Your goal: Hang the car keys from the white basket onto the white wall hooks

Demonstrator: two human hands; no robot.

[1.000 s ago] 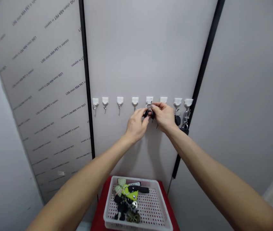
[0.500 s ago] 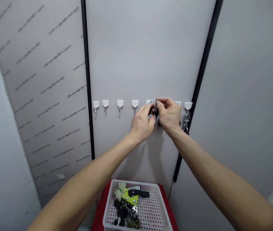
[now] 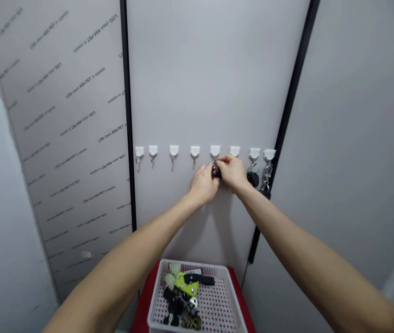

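At a white wall hook (image 3: 215,151) in the row, my left hand (image 3: 203,185) pinches a dark key bunch (image 3: 215,172) from the left. My right hand (image 3: 234,174) closes on the same bunch from the right, its fingertips just under the hook. A thin metal ring shows at the hook's tip; whether it is over the hook is hard to make out. Behind my right hand, the neighbouring hook (image 3: 234,151) is partly covered. Further right, black keys (image 3: 253,178) hang from one hook, and a silver clasp chain (image 3: 266,173) hangs from the last.
Several bare hooks (image 3: 173,151) run along the wall to the left. Below, a white perforated basket (image 3: 229,300) on a red surface (image 3: 143,296) holds a lime-green key case (image 3: 190,287), a black strap (image 3: 199,279) and dark keys (image 3: 174,305). Black strips (image 3: 126,92) frame the panel.
Both hands have shifted slightly left and down with the key bunch, away from the hook on the right, uncovering the hook they were in front of and the black keys hanging further right.
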